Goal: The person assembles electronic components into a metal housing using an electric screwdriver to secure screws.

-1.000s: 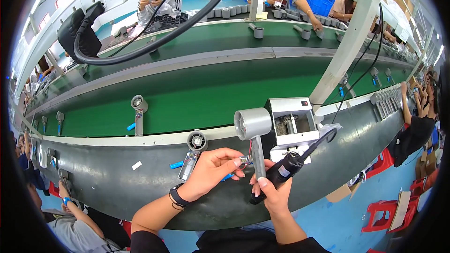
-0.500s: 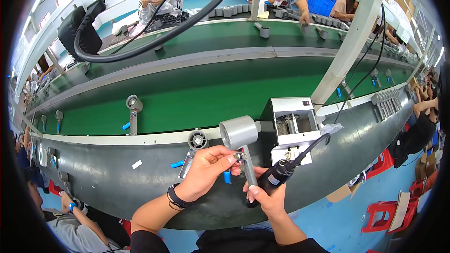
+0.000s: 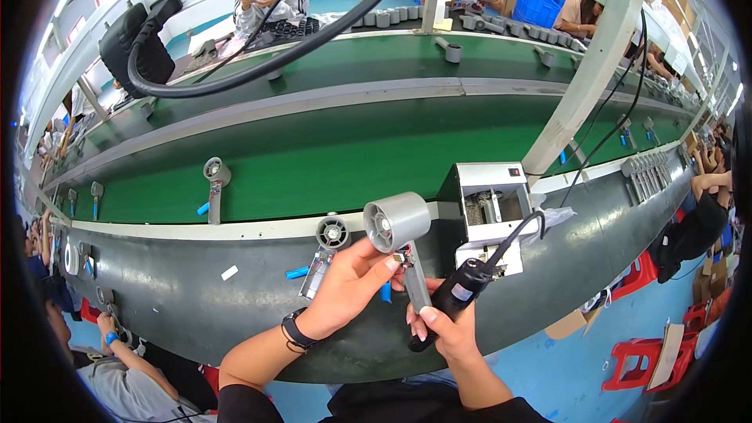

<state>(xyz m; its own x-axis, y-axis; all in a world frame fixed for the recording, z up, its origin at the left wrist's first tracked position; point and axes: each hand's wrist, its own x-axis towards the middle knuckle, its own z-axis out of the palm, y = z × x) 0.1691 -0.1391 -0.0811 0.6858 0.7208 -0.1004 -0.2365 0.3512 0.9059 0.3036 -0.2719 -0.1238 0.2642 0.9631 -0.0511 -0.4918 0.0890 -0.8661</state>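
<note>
A grey handheld fan housing (image 3: 401, 221) is held over the bench, its round head up and its handle slanting down to the right. My left hand (image 3: 350, 282) pinches a small circuit board (image 3: 400, 258) at the neck, just below the head. A blue battery cell (image 3: 385, 291) hangs under those fingers. My right hand (image 3: 452, 334) is closed around the lower handle and also grips a black corded electric screwdriver (image 3: 462, 290), whose cable rises to the right. Its tip cannot be made out. Beside my left wrist lies another open fan (image 3: 332, 233) with its blue cell out.
A screw feeder (image 3: 492, 211) stands right of the fan, by a white post (image 3: 587, 70). Beyond the bench runs a green conveyor (image 3: 337, 164) carrying fan parts. Grey handles (image 3: 646, 174) sit in a row at right. Co-workers sit across and at both sides; red stools (image 3: 630, 364) stand right.
The held fan has turned slightly, showing more of its inside; my hands have barely moved. A fan on the near conveyor has shifted left. A co-worker across has drawn a hand back from the far belt.
</note>
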